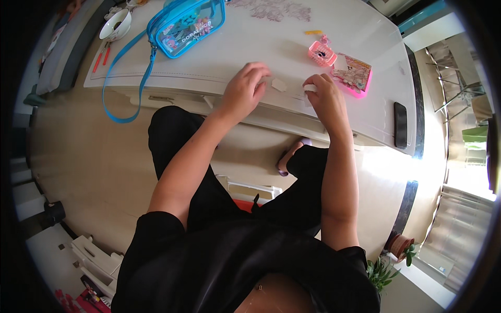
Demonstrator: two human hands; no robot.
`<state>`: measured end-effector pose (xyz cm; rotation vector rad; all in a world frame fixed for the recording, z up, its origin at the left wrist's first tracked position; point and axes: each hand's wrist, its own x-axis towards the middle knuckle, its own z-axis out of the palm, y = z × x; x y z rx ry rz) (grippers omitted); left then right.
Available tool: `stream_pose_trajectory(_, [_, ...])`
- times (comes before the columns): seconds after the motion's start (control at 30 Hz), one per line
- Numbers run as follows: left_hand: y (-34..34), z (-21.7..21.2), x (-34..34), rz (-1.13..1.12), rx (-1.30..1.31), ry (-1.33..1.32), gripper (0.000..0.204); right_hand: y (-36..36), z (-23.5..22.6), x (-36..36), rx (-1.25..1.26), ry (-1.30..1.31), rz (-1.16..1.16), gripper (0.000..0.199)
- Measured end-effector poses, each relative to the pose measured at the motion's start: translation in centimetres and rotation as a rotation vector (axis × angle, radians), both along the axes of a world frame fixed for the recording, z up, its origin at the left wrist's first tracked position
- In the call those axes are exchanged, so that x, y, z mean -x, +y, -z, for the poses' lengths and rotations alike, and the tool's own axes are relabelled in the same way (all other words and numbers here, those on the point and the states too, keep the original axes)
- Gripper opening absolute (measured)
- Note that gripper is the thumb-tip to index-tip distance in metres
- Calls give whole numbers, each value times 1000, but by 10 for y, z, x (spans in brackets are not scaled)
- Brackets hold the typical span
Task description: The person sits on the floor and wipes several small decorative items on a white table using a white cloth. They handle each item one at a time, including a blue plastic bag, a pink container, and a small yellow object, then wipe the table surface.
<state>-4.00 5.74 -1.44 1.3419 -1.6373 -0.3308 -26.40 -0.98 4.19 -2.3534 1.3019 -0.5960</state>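
My left hand [244, 93] is raised over the near edge of the white table [229, 55], its thumb apart from the curled fingers and nothing seen between them. Just right of it, a small pale flat piece [279, 85] lies on the tabletop. My right hand [327, 99] pinches a small white piece [310, 87] between thumb and fingers; its exact kind is too small to tell. Beyond that hand are a small pink basket [322, 54] with dark bits inside and a pink-edged box [353, 74] with a patterned top.
A blue clear-sided bag [186, 28] with its strap hanging over the edge sits at the far left. Near it are a white bowl [115, 25] and red-handled tools [106, 53]. A black phone [400, 125] lies at the right edge. A yellow strip [313, 32] is behind the basket.
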Motion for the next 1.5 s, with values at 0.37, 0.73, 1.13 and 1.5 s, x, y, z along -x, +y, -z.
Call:
stream_pose_trajectory(0.37, [15,1,2,79,41,-328,32,-4,22,-64,116,39,-103,21])
stream_pose_trajectory(0.73, [14,4,3,53,82,-345,26,0,13,-31,83,116,-38,21])
stream_pose_trajectory(1.13, [15,4,5,50,116,-303,27,3,8,-60,66,-36,-81,19])
stream_pose_trajectory(1.5, [17,2,6,57,84,-299,28,4,10,-48,41,65,-142,20])
